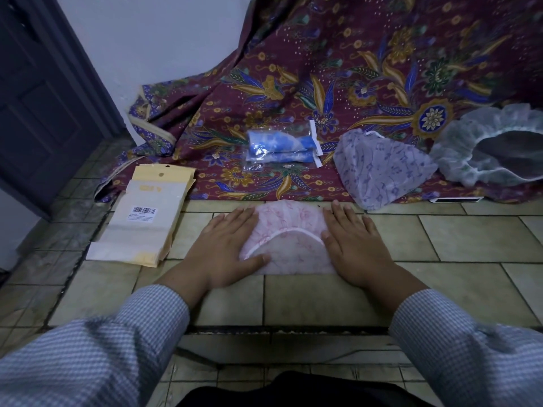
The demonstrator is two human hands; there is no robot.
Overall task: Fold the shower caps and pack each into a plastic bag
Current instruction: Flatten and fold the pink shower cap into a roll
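A pink patterned shower cap (289, 239) lies flattened on the tiled floor in front of me. My left hand (227, 248) presses flat on its left side, fingers spread. My right hand (357, 242) lies flat on its right side in the same way. Neither hand grips anything. Behind, on the batik cloth, a clear plastic bag holds blue folded shower caps (280, 149). A purple patterned shower cap (382, 168) lies to its right, and a white-rimmed open shower cap (493, 148) sits at the far right.
A stack of yellowish plastic bags with a barcode label (147, 218) lies on the floor to the left. The maroon batik cloth (338, 83) drapes up the wall behind. A dark door (38, 107) stands at left. A floor step edge (282, 330) runs near my knees.
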